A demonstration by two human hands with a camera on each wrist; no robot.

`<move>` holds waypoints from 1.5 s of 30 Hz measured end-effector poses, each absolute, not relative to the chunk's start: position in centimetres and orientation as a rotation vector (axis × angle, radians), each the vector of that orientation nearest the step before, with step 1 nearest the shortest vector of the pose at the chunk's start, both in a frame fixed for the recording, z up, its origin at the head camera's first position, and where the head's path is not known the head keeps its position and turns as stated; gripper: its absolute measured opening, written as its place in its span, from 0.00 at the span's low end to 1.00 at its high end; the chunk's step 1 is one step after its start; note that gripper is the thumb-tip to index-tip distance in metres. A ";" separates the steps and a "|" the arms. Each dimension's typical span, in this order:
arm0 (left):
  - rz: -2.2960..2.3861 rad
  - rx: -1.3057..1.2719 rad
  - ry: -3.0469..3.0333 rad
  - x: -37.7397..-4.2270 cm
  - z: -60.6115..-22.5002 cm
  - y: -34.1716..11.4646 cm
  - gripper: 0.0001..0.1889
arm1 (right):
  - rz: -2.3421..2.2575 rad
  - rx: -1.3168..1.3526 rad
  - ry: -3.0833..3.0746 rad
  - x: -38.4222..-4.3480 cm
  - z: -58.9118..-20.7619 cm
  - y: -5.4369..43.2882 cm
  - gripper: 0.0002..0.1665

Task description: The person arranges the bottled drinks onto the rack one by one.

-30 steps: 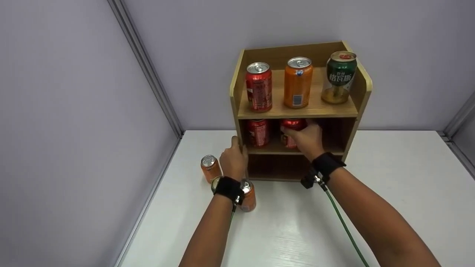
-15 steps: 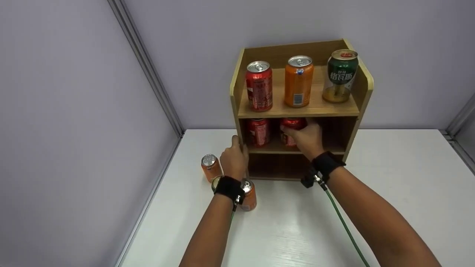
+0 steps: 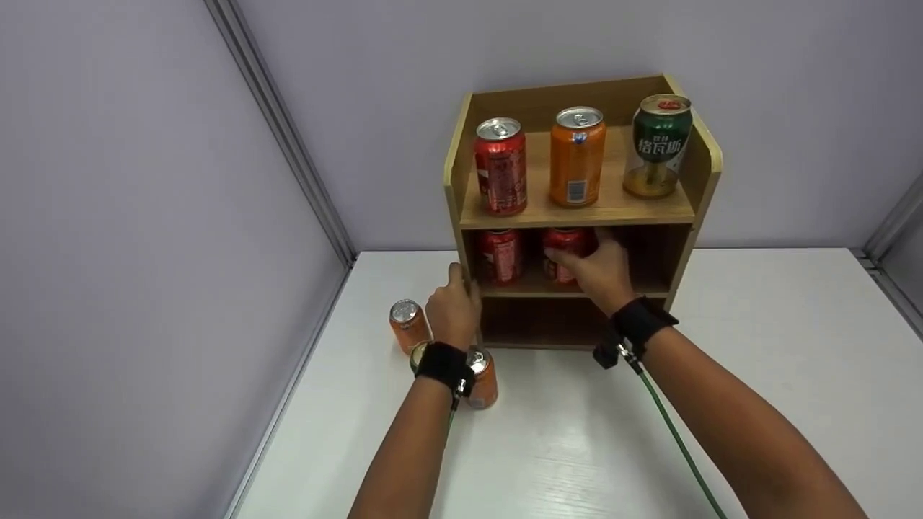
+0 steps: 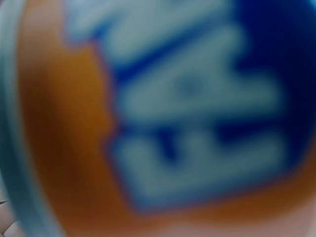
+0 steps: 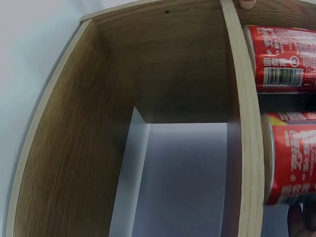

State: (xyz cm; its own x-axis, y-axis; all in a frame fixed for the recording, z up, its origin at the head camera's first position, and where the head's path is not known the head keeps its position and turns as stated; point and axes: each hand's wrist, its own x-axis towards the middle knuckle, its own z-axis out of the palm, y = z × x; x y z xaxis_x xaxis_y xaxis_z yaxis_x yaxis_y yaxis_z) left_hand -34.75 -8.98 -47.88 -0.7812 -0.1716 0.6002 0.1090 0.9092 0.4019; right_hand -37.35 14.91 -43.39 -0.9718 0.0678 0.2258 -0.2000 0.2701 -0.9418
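Observation:
My left hand (image 3: 453, 313) grips the left side panel of a small wooden shelf (image 3: 577, 215). One of its fingertips (image 5: 247, 4) shows at that panel in the right wrist view. In the middle compartment, my right hand (image 3: 602, 270) holds an upright red cola can (image 3: 564, 259), thumb in front and fingers along its right side. Left of it stands another red cola can (image 3: 501, 258). Beside my left wrist are an orange can (image 3: 409, 328), a partly hidden can with a gold top (image 3: 418, 355) and an orange soda can (image 3: 482, 382), whose lettering fills the left wrist view.
The shelf's top holds a red can (image 3: 501, 169), an orange can (image 3: 577, 158) and a green-and-gold can (image 3: 657, 148). Below the middle board is the lowest compartment (image 3: 541, 323). Grey walls stand behind and left of the white table (image 3: 577, 447). A green cable (image 3: 681, 440) trails from my right wrist.
My right wrist has shifted slightly right, its hand still at the same cola can. My left hand keeps its hold on the side panel. The cans stay in place.

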 end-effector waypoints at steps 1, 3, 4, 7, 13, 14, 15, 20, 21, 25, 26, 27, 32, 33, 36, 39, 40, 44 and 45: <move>-0.547 0.040 -2.398 -34.8 -47.9 -9.0 0.12 | 1.737 0.127 -2.324 -37.1 -43.4 15.1 0.66; -0.530 0.036 -2.386 -34.9 -47.9 -9.0 0.12 | 1.651 0.138 -2.329 -36.5 -43.6 15.6 0.65; -0.523 0.036 -2.385 -35.0 -47.9 -9.0 0.12 | 1.607 0.149 -2.323 -36.2 -43.7 15.8 0.63; -0.529 0.037 -2.397 -35.0 -47.8 -9.0 0.12 | 1.480 0.196 -2.289 -35.3 -44.2 16.7 0.56; -0.561 0.032 -2.413 -35.1 -47.4 -9.0 0.12 | 1.365 0.347 -2.130 -33.6 -44.8 18.9 0.50; -0.563 0.034 -2.414 -35.1 -47.3 -9.0 0.12 | 1.353 0.374 -2.100 -33.3 -44.8 19.3 0.49; -0.565 0.035 -2.415 -35.1 -47.2 -9.0 0.13 | 1.341 0.401 -2.066 -33.0 -44.8 19.6 0.48; -0.575 0.043 -2.436 -35.2 -46.8 -9.1 0.13 | 1.269 0.492 -1.883 -31.7 -44.8 21.4 0.44; -0.575 0.046 -2.440 -35.2 -46.8 -9.1 0.13 | 1.258 0.491 -1.851 -31.5 -44.9 21.8 0.43; -0.575 0.056 -2.437 -35.1 -46.8 -9.2 0.13 | 1.268 0.415 -1.753 -30.8 -45.8 23.0 0.42; -0.576 0.058 -2.436 -35.0 -46.9 -9.2 0.13 | 1.282 0.378 -1.741 -30.6 -46.1 23.3 0.42; -0.576 0.060 -2.435 -35.0 -46.9 -9.2 0.13 | 1.298 0.340 -1.734 -30.3 -46.5 23.6 0.42; -0.565 0.035 -2.409 -35.1 -46.9 -9.2 0.12 | 1.453 0.092 -1.773 -29.7 -49.3 25.3 0.42; -0.561 0.030 -2.404 -35.1 -46.9 -9.2 0.12 | 1.504 0.032 -1.796 -29.7 -49.9 25.6 0.42; -0.553 0.026 -2.396 -35.3 -46.9 -9.3 0.13 | 1.672 -0.160 -1.900 -30.3 -51.9 26.5 0.44; -0.551 0.034 -2.402 -35.4 -46.9 -9.3 0.13 | 1.829 -0.318 -2.034 -31.0 -53.7 27.1 0.49; -0.553 0.033 -2.403 -35.3 -47.0 -9.3 0.13 | 1.872 -0.351 -2.076 -31.2 -54.3 27.3 0.50; -0.572 0.032 -2.421 -34.8 -47.7 -9.3 0.13 | 2.015 -0.395 -2.203 -31.4 -56.0 27.5 0.58; -0.575 0.036 -2.425 -34.6 -47.9 -9.3 0.14 | 2.048 -0.382 -2.236 -31.4 -56.4 27.5 0.59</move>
